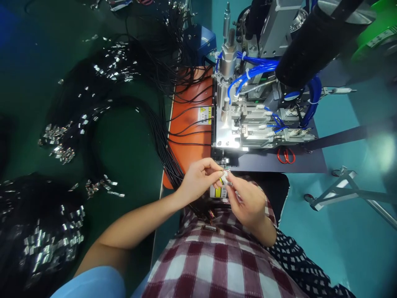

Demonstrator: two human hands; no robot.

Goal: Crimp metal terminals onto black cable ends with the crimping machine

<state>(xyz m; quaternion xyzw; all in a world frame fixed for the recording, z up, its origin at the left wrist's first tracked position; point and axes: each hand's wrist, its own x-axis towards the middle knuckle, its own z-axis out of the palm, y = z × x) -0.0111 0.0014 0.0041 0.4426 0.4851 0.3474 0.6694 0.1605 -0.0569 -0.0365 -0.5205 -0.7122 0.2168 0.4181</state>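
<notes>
My left hand (198,180) is closed in a pinch, thumb against forefinger, close to my right fingertips. What it holds is mostly hidden; a thin yellow and dark bit shows beside its thumb. Between the two hands is a small white piece (226,178), gripped by the thumb and forefinger of my right hand (248,200). Its exact kind is too small to make out. A bundle of black cables (164,155) runs down behind my left wrist. Coloured wire ends (211,214) lie below the hands, against the checked apron (201,256).
A metal machine (229,128) with blue air tubes (263,68) stands just beyond my hands. Black cables cross the orange board (189,153) into it. Red-handled scissors (285,155) lie at right. Piles of cables with shiny ends (46,244) fill the left.
</notes>
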